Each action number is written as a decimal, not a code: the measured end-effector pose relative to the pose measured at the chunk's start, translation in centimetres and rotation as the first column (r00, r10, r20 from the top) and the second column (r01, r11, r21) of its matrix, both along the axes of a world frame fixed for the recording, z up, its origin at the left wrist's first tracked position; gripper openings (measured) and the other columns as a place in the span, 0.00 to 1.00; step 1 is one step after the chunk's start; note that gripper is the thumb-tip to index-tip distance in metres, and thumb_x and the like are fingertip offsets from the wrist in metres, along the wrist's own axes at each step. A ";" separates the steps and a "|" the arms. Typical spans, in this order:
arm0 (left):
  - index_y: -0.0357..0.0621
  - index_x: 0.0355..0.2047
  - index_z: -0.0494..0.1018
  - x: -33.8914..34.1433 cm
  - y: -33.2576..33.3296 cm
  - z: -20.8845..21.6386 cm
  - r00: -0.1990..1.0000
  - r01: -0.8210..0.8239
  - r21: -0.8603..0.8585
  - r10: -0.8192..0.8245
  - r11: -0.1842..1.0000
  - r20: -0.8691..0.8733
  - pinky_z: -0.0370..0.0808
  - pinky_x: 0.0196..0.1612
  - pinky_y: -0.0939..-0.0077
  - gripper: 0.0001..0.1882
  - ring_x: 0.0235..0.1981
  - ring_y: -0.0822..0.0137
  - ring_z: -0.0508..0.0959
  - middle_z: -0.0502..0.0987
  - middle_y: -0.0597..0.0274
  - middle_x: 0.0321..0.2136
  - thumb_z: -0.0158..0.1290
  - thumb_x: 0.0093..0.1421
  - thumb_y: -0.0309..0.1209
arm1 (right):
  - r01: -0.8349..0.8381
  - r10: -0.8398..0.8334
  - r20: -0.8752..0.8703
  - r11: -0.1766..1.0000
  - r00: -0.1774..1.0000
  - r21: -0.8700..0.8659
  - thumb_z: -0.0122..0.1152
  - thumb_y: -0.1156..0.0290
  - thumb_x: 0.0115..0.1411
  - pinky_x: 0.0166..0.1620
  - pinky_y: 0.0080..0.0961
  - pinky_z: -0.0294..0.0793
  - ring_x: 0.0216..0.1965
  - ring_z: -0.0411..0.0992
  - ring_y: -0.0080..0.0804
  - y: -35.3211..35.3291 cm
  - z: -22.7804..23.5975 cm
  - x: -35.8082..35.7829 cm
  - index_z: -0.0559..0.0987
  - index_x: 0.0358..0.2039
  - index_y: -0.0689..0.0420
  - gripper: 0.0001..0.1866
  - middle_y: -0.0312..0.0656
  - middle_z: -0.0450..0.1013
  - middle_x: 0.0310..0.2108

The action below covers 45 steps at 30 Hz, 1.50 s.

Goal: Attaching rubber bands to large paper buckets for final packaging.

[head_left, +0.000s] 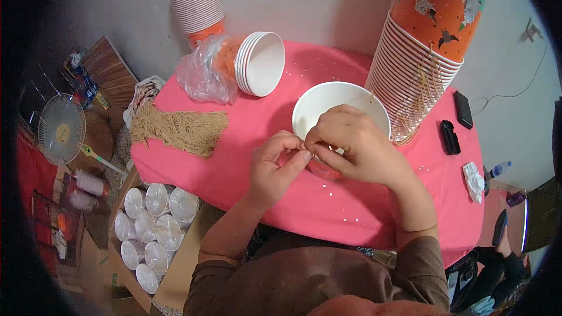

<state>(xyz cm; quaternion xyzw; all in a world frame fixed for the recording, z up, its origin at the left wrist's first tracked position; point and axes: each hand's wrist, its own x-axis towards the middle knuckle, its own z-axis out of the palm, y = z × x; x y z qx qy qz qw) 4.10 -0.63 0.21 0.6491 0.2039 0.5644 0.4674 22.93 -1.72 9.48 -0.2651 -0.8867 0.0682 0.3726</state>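
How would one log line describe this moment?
left grip: close beside right | right grip: overlapping white bucket in view | anything held: unclear | tan strands: left, on pink tablecloth

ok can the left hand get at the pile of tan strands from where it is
Probably yes: the pile of tan strands lies left of the left hand, with only pink tablecloth visible between them. It would likely need to leave the right hand first.

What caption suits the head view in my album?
Left hand and right hand meet at an open tub on pink cloth.
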 end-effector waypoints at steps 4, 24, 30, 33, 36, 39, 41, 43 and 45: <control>0.37 0.33 0.73 0.2 -0.2 0.5 1.000 0.006 -0.059 -0.004 0.998 0.019 0.69 0.38 0.79 0.04 0.33 0.74 0.72 0.74 0.64 0.31 0.55 0.57 0.18 | 0.034 -0.032 -0.017 0.996 0.999 0.077 0.61 0.74 0.51 0.41 0.37 0.71 0.31 0.73 0.43 0.0 0.4 0.0 0.75 0.29 0.57 0.05 0.43 0.72 0.26; 0.37 0.35 0.73 0.3 0.1 0.6 0.999 -0.038 -0.015 0.039 0.999 0.016 0.69 0.38 0.82 0.03 0.32 0.76 0.72 0.74 0.65 0.30 0.54 0.60 0.19 | 0.030 -0.030 -0.005 0.999 1.000 0.036 0.63 0.77 0.48 0.45 0.38 0.72 0.28 0.73 0.42 0.3 -0.4 -0.2 0.75 0.28 0.58 0.06 0.42 0.72 0.23; 0.36 0.35 0.73 0.1 0.1 0.8 1.000 -0.023 -0.003 0.023 1.000 0.022 0.69 0.39 0.82 0.03 0.33 0.77 0.72 0.74 0.65 0.28 0.54 0.60 0.19 | 0.047 -0.048 0.008 0.997 0.999 0.062 0.64 0.78 0.48 0.46 0.37 0.72 0.30 0.73 0.40 0.2 -0.2 -0.1 0.76 0.29 0.57 0.07 0.41 0.72 0.24; 0.36 0.34 0.73 0.2 -0.2 0.9 0.997 -0.045 -0.027 0.047 0.999 0.054 0.69 0.38 0.82 0.02 0.33 0.77 0.72 0.74 0.65 0.29 0.52 0.60 0.18 | 0.056 -0.057 0.017 0.997 0.998 0.052 0.64 0.78 0.48 0.47 0.37 0.72 0.30 0.73 0.40 0.2 -0.2 -0.2 0.76 0.29 0.57 0.07 0.41 0.72 0.24; 0.36 0.33 0.73 0.3 -0.3 1.0 0.996 -0.005 -0.052 0.010 0.999 0.092 0.69 0.38 0.82 0.03 0.33 0.77 0.72 0.74 0.65 0.30 0.51 0.59 0.17 | 0.059 -0.060 0.024 0.997 0.998 0.050 0.64 0.78 0.48 0.47 0.37 0.72 0.30 0.73 0.40 0.2 -0.2 -0.1 0.76 0.28 0.57 0.07 0.42 0.72 0.24; 0.37 0.33 0.73 -0.2 -0.1 0.5 1.000 -0.021 0.009 0.021 1.000 0.022 0.69 0.39 0.81 0.05 0.33 0.76 0.72 0.74 0.65 0.31 0.51 0.58 0.16 | 0.053 -0.053 0.006 0.995 0.999 0.088 0.65 0.78 0.48 0.47 0.38 0.72 0.30 0.73 0.40 0.1 -0.1 -0.2 0.76 0.28 0.57 0.07 0.42 0.72 0.24; 0.37 0.33 0.72 -0.2 -0.1 0.6 1.000 -0.026 0.014 0.025 1.000 0.016 0.69 0.39 0.80 0.05 0.34 0.75 0.72 0.74 0.64 0.31 0.52 0.57 0.16 | 0.056 -0.058 0.011 0.989 0.998 0.139 0.65 0.78 0.47 0.47 0.39 0.72 0.29 0.73 0.40 0.1 -0.2 -0.3 0.76 0.28 0.57 0.08 0.41 0.71 0.23; 0.37 0.33 0.72 -0.1 -0.1 0.5 1.000 -0.030 0.019 0.030 0.999 0.010 0.69 0.39 0.80 0.05 0.34 0.74 0.72 0.73 0.64 0.31 0.53 0.56 0.16 | 0.065 -0.070 0.021 0.984 0.997 0.164 0.65 0.78 0.46 0.47 0.39 0.72 0.29 0.73 0.40 0.0 -0.3 -0.4 0.75 0.29 0.57 0.09 0.41 0.70 0.23; 0.38 0.31 0.72 0.2 -0.1 0.4 0.998 -0.048 0.006 0.048 0.999 0.044 0.69 0.39 0.79 0.06 0.35 0.71 0.72 0.72 0.62 0.32 0.54 0.55 0.16 | 0.075 -0.083 0.031 0.979 0.996 0.188 0.65 0.78 0.45 0.47 0.39 0.72 0.29 0.73 0.41 0.0 -0.2 -0.4 0.75 0.29 0.57 0.09 0.41 0.69 0.22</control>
